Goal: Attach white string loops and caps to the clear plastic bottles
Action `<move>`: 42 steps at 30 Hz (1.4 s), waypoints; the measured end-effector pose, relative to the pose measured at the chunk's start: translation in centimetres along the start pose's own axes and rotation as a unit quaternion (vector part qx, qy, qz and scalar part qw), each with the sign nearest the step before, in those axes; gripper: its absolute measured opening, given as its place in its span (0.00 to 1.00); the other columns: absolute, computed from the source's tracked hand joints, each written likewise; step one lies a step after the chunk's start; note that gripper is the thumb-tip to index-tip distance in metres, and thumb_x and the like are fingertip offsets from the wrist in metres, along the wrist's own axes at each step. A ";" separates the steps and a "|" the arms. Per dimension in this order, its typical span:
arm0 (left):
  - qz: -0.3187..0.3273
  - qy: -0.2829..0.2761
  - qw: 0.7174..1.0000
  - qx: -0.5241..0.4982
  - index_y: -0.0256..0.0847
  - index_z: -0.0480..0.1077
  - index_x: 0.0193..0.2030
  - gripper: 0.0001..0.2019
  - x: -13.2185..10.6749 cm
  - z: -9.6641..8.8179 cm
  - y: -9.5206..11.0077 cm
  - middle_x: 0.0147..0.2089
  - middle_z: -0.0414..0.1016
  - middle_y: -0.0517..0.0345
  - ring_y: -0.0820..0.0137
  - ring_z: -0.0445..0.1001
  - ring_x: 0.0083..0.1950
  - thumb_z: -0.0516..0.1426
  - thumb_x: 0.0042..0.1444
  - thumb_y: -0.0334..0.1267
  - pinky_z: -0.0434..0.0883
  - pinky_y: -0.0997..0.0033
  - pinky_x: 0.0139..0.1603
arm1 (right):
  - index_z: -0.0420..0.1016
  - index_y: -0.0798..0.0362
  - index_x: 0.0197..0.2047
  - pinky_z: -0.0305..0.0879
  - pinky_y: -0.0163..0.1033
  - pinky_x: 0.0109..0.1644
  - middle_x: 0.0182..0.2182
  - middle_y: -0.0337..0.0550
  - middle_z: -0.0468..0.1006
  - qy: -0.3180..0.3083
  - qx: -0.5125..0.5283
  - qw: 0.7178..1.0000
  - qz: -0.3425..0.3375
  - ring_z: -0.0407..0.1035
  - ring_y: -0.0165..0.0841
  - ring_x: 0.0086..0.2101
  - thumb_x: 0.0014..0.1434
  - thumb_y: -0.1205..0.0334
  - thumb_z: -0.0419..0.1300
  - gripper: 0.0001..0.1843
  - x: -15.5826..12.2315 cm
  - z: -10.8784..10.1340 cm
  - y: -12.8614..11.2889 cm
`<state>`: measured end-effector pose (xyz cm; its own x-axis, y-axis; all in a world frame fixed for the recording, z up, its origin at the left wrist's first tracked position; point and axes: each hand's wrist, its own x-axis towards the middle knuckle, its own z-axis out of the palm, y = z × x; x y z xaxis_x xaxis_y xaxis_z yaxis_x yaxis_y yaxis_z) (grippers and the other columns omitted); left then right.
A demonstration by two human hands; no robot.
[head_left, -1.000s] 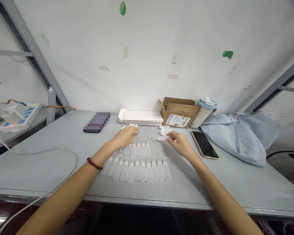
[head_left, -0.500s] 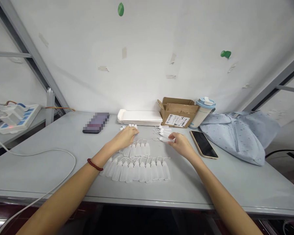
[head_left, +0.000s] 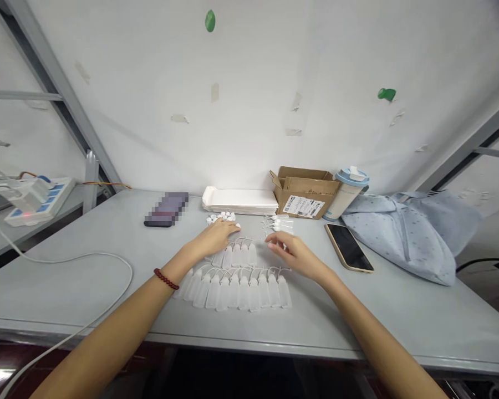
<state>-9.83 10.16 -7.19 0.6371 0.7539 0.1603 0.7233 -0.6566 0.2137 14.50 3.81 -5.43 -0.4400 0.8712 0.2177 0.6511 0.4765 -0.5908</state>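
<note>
Much of the laying-out looks done. A full row of small squeeze bottles (head_left: 237,289) lies side by side toward the near edge of the table (head_left: 87,293), and a shorter second row (head_left: 238,255) lies just behind it, about half as long. The left hand (head_left: 217,238) rests on the left end of that second row, fingers stretched out fairly flat, with the fingertips reaching toward a cluster of loose white caps (head_left: 222,217). The right hand (head_left: 294,255) sits at the right end of the same row with its fingers loosely bent. Whether they pinch a bottle cannot be told. A few loose bottles (head_left: 279,224) lie unsorted behind it, closer to the far edge, so the second row seems unfinished and a small remainder is left. Along the far edge stand a stack of white trays (head_left: 239,199), a cardboard box (head_left: 305,192) and a lidded cup (head_left: 348,193). A phone (head_left: 349,247) lies to the right.
</note>
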 end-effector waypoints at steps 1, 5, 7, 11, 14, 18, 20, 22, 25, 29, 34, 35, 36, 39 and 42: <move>-0.009 -0.007 1.000 0.004 0.39 0.69 0.52 0.26 0.0 0.0 0.1 0.56 0.70 0.51 0.63 0.67 0.55 0.45 0.49 0.17 0.62 0.64 0.55 | 0.70 0.53 0.45 0.63 0.37 0.39 0.35 0.43 0.73 -0.026 0.014 0.999 -0.018 0.67 0.32 0.34 0.64 0.57 0.46 0.14 -0.1 0.2 -0.5; -0.021 -0.009 1.000 0.008 0.39 0.70 0.51 0.27 0.1 0.0 0.1 0.56 0.70 0.52 0.62 0.67 0.54 0.45 0.48 0.17 0.63 0.64 0.54 | 0.69 0.50 0.50 0.62 0.42 0.47 0.39 0.45 0.72 -0.085 0.021 0.995 -0.054 0.66 0.35 0.41 0.66 0.54 0.43 0.18 -0.5 0.9 -1.1; -0.016 -0.006 1.000 0.006 0.39 0.70 0.51 0.27 0.1 0.1 0.0 0.56 0.71 0.51 0.62 0.67 0.54 0.45 0.47 0.17 0.63 0.63 0.54 | 0.69 0.49 0.52 0.62 0.43 0.48 0.40 0.46 0.72 -0.099 0.018 0.993 -0.056 0.65 0.35 0.41 0.66 0.53 0.43 0.19 -0.5 1.1 -1.0; -0.008 -0.016 1.000 0.015 0.37 0.68 0.54 0.29 0.3 0.2 0.0 0.58 0.67 0.47 0.60 0.64 0.59 0.45 0.46 0.16 0.61 0.62 0.56 | 0.68 0.48 0.53 0.61 0.43 0.50 0.40 0.46 0.70 -0.110 0.008 0.993 -0.050 0.65 0.35 0.43 0.66 0.53 0.43 0.19 -0.5 1.3 -0.9; -0.010 -0.039 0.999 0.026 0.36 0.66 0.56 0.31 0.4 0.2 0.1 0.61 0.64 0.46 0.61 0.62 0.60 0.44 0.46 0.16 0.60 0.62 0.57 | 0.67 0.48 0.53 0.61 0.43 0.50 0.40 0.46 0.70 -0.118 0.005 0.992 -0.047 0.65 0.35 0.43 0.66 0.53 0.42 0.20 -0.5 1.3 -1.1; -0.009 -0.041 0.999 0.022 0.37 0.66 0.56 0.31 0.6 0.2 0.1 0.60 0.66 0.48 0.63 0.63 0.59 0.44 0.45 0.15 0.60 0.64 0.58 | 0.67 0.48 0.53 0.61 0.43 0.49 0.40 0.45 0.70 -0.122 0.005 0.991 -0.047 0.65 0.35 0.42 0.67 0.53 0.40 0.21 -0.5 1.2 -1.2; -0.009 -0.031 0.999 0.011 0.37 0.68 0.54 0.30 0.6 0.2 0.1 0.58 0.67 0.49 0.63 0.64 0.59 0.44 0.45 0.16 0.60 0.64 0.58 | 0.67 0.48 0.53 0.61 0.43 0.49 0.40 0.45 0.70 -0.122 0.007 0.991 -0.049 0.65 0.35 0.42 0.67 0.53 0.39 0.21 -0.4 1.2 -1.3; -0.008 -0.018 1.000 -0.009 0.37 0.70 0.52 0.29 0.6 0.0 0.3 0.57 0.70 0.51 0.64 0.65 0.58 0.44 0.45 0.16 0.59 0.65 0.58 | 0.67 0.48 0.52 0.61 0.42 0.48 0.39 0.44 0.71 -0.121 0.008 0.991 -0.053 0.66 0.34 0.42 0.67 0.53 0.38 0.21 -0.4 1.2 -1.2; -0.008 0.008 0.999 -0.047 0.38 0.71 0.50 0.27 0.5 -0.6 0.7 0.55 0.72 0.53 0.66 0.67 0.57 0.44 0.47 0.17 0.59 0.66 0.59 | 0.68 0.49 0.50 0.61 0.42 0.48 0.40 0.45 0.71 -0.120 -0.005 0.991 -0.057 0.66 0.35 0.42 0.68 0.54 0.38 0.21 -0.3 1.3 -1.1; -0.021 0.029 0.992 -0.121 0.39 0.72 0.47 0.24 0.2 -1.4 1.3 0.53 0.73 0.56 0.66 0.68 0.55 0.45 0.49 0.21 0.62 0.66 0.58 | 0.69 0.50 0.49 0.62 0.43 0.47 0.38 0.46 0.71 -0.119 -0.035 0.991 -0.057 0.66 0.35 0.40 0.68 0.55 0.38 0.21 -0.3 1.4 -0.8; -0.055 0.041 0.967 -0.244 0.41 0.74 0.43 0.14 0.0 -2.3 1.9 0.46 0.76 0.56 0.66 0.71 0.46 0.51 0.52 0.32 0.68 0.68 0.45 | 0.69 0.51 0.47 0.62 0.42 0.44 0.37 0.46 0.71 -0.093 -0.052 0.993 -0.054 0.66 0.35 0.38 0.67 0.57 0.40 0.19 -0.2 1.4 -0.4; -0.060 0.037 0.960 -0.272 0.40 0.74 0.41 0.12 -0.1 -2.4 2.0 0.44 0.76 0.55 0.66 0.71 0.44 0.52 0.53 0.34 0.68 0.69 0.42 | 0.69 0.51 0.47 0.62 0.41 0.44 0.37 0.46 0.71 -0.082 -0.056 0.994 -0.054 0.66 0.35 0.38 0.67 0.57 0.40 0.18 -0.2 1.4 -0.3; -0.064 0.033 0.951 -0.302 0.39 0.73 0.40 0.11 -0.1 -2.6 2.1 0.42 0.75 0.55 0.66 0.71 0.42 0.53 0.53 0.37 0.68 0.69 0.40 | 0.68 0.51 0.47 0.62 0.41 0.43 0.37 0.46 0.71 -0.071 -0.060 0.994 -0.053 0.66 0.35 0.38 0.67 0.58 0.42 0.16 -0.2 1.4 -0.3; -0.073 0.018 0.919 -0.388 0.37 0.71 0.36 0.09 -0.2 -3.1 2.5 0.36 0.73 0.55 0.70 0.70 0.36 0.55 0.53 0.41 0.66 0.72 0.34 | 0.66 0.51 0.47 0.62 0.40 0.41 0.37 0.45 0.71 -0.038 -0.068 0.995 -0.060 0.66 0.34 0.35 0.65 0.60 0.45 0.12 -0.3 1.5 -0.4; -0.077 -0.014 0.893 -0.442 0.37 0.68 0.34 0.09 -0.3 -3.4 2.9 0.32 0.72 0.58 0.72 0.69 0.33 0.58 0.51 0.42 0.64 0.74 0.32 | 0.64 0.51 0.46 0.62 0.38 0.39 0.36 0.44 0.70 -0.004 -0.053 0.996 -0.072 0.65 0.32 0.33 0.63 0.62 0.49 0.09 -0.4 1.5 -0.6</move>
<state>-8.84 8.08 -3.37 0.5629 0.8254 0.0421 0.3170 -0.2626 0.9114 13.36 2.96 -6.35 -0.5380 0.7922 0.2881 0.6419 0.6066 -0.4691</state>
